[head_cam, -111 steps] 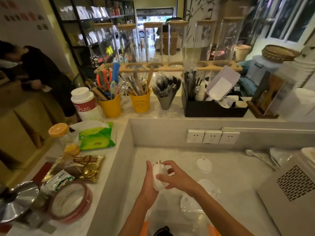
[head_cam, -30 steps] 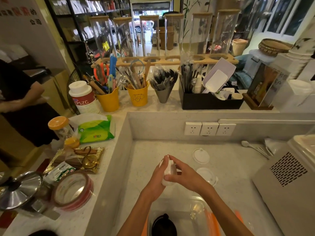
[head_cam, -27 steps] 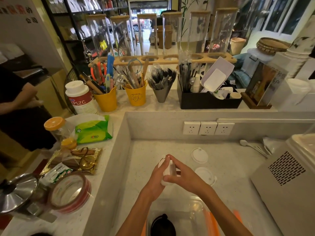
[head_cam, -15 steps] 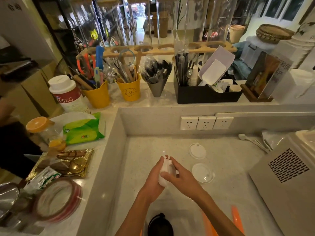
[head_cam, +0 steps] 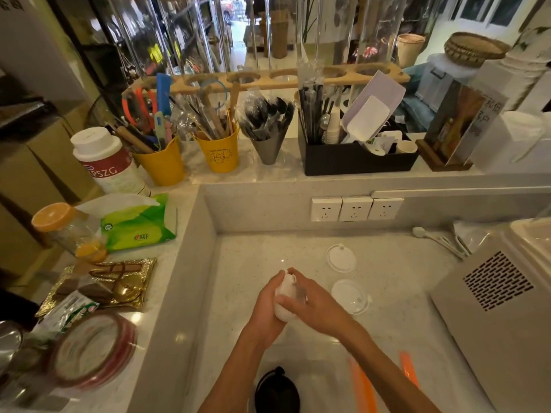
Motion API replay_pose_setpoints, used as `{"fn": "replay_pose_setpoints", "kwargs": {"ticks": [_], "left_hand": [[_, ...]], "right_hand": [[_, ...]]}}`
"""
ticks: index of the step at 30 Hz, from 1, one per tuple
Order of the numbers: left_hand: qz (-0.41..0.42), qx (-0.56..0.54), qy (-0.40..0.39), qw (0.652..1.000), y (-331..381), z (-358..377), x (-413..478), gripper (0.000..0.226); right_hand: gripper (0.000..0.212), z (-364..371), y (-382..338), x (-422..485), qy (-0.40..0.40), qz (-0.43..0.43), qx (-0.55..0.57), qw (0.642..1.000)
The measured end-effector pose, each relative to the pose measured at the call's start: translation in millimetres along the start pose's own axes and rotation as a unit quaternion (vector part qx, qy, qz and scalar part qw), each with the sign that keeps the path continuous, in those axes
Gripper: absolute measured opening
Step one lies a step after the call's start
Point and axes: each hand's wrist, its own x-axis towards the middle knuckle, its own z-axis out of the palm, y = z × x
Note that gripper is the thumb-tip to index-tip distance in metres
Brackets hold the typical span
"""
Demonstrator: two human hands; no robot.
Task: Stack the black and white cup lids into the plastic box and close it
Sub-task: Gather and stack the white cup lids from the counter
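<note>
Pale speckled stone counter (head_cam: 402,293), recessed; clear plastic box (head_cam: 328,380) at the near edge, directly below the hands, black lids (head_cam: 276,391) stacked inside; two loose white lids (head_cam: 349,296) flat, round, just beside the right hand (head_cam: 316,308); both it and the left hand (head_cam: 268,305) clasped around a white lid stack (head_cam: 284,296), held on edge.

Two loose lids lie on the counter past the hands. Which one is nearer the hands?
The clear-looking lid, just right of the right hand. The other lid is white and lies farther back, toward the wall sockets.
</note>
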Motion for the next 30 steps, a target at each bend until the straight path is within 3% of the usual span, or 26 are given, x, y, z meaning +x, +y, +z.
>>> {"fn": "replay_pose_setpoints", "kwargs": {"ticks": [2,5,8,10,13,16,19,21,25,27,28,30], "left_hand": [[0.006,-0.054,0.017,0.998,-1.3,-3.6,3.9,0.039],[0.012,-0.115,0.024,0.993,-0.1,-10.5,7.8,0.036],[-0.007,-0.140,0.031,0.990,0.9,-16.1,11.7,0.039],[-0.013,-0.151,0.036,0.988,1.3,-19.7,13.0,0.044],[-0.014,-0.150,0.039,0.988,-0.2,-24.4,11.6,0.052],[-0.017,-0.133,0.043,0.990,-2.1,-28.8,9.0,0.056],[-0.011,-0.105,0.059,0.993,-3.0,-28.6,7.8,0.055],[0.002,-0.090,0.067,0.994,-2.9,-24.1,6.4,0.057],[0.038,-0.060,0.055,0.996,-2.9,-8.6,2.6,0.067],[0.047,-0.034,0.036,0.998,-2.8,-2.0,-0.3,0.073],[0.053,-0.023,0.031,0.998,-2.7,0.2,-2.1,0.076],[0.073,0.004,0.044,0.996,-1.6,1.9,-6.8,0.079]], "right_hand": [[0.084,-16.9,16.4,15.2,0.004,0.034,0.003,0.999],[0.085,-39.8,58.7,42.2,0.100,0.137,-0.178,0.969],[0.096,-42.2,108.0,53.2,0.024,0.222,-0.301,0.927],[0.098,-36.0,136.9,53.2,0.007,0.228,-0.345,0.911],[0.079,-34.1,155.4,45.9,0.065,0.184,-0.402,0.894],[0.057,-40.6,146.2,44.4,0.140,0.143,-0.204,0.958],[0.047,-53.2,116.8,38.4,0.176,0.127,0.004,0.976],[0.037,-55.0,91.3,30.5,0.161,0.111,0.191,0.962],[0.036,-36.1,38.6,15.4,0.083,0.049,0.464,0.881],[0.043,-16.3,20.0,11.8,0.089,0.047,0.530,0.842],[0.043,-6.1,13.5,10.5,0.112,0.049,0.521,0.844],[0.041,10.1,4.0,6.8,0.161,0.062,0.435,0.884]]}}
